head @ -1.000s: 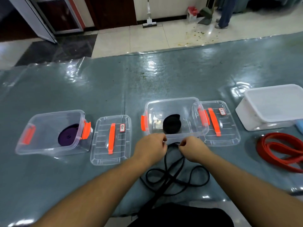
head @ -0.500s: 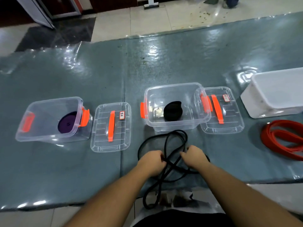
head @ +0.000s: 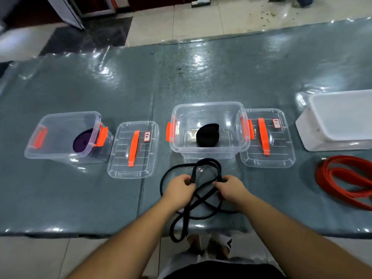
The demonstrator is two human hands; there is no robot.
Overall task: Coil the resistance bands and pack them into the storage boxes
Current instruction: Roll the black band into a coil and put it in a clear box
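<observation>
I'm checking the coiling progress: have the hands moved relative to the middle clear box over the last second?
Yes. Both the left hand and right hand pulled back toward the person, away from the middle clear box, gripping the loose black band.

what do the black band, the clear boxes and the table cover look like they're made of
Black band: likely matte rubber or latex; it flops in limp loops with no shine. Middle clear box and left clear box: glossy see-through hard plastic with orange clips; the coils inside show through the walls. Table cover: probably a soft clear vinyl sheet over grey-green; it ripples and throws glare.
</observation>
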